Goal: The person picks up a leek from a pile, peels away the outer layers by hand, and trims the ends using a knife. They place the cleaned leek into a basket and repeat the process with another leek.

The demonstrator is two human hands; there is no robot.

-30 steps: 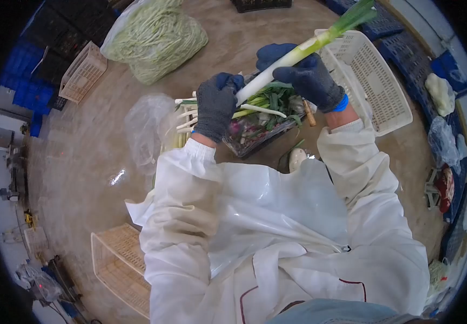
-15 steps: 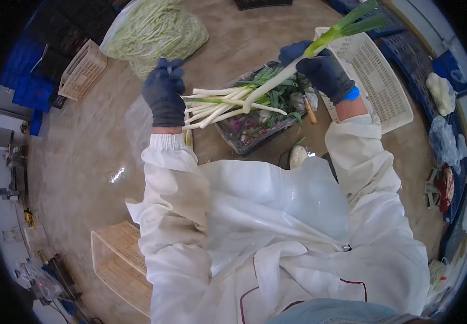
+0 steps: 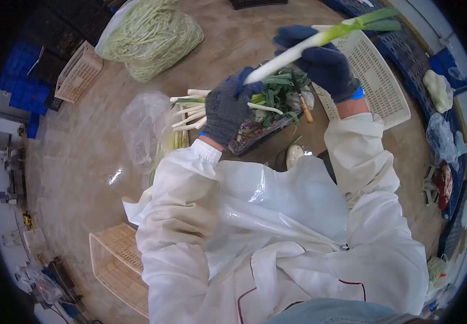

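Head view: right hand (image 3: 325, 67) closed round the leek (image 3: 293, 55), upper centre of frame. The stalk slants above the scrap tray (image 3: 257, 137), presumably so peelings fall in. Left hand (image 3: 227, 108) pinches its white end. Cleaned stalks (image 3: 187, 110) are stacked centre left, apart from the scraps.

No legible txt, labels, brands or nos. anywhere — crates, bags, coat all unmarked.

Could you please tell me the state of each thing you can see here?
Leek, held up in the air.
Left hand, closed on its white end.
Right hand, closed around its middle.
White basket, empty.
Knife, lying on the scraps.
Bag of greens, full.
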